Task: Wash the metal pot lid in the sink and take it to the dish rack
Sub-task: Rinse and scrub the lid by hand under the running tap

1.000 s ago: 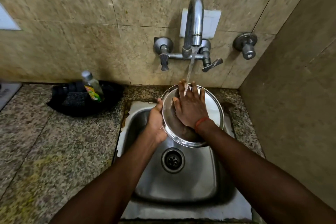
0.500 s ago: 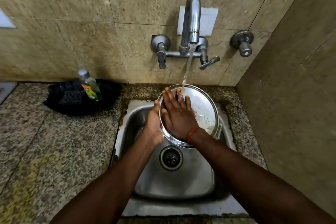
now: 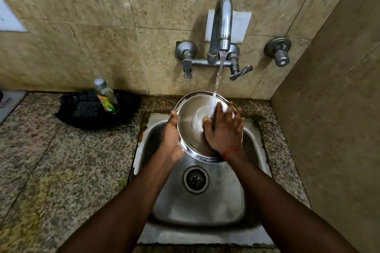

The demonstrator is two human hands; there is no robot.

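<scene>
Big tan wall tiles [image 3: 86, 33] stand at the far side and right, above a speckled stone counter [image 3: 51, 166].

Metal pot lid [image 3: 191, 129] is held tilted over the steel sink [image 3: 197, 207], under water running from the wall tap [image 3: 222, 24]. Left hand [image 3: 171, 139] grips the lid's left rim. Right hand [image 3: 225, 131] lies flat, fingers spread, on the lid's face. A soap bottle [image 3: 106, 96] stands in a black tray [image 3: 67, 115] on the speckled worktop [image 3: 67, 162], left of the sink.
</scene>
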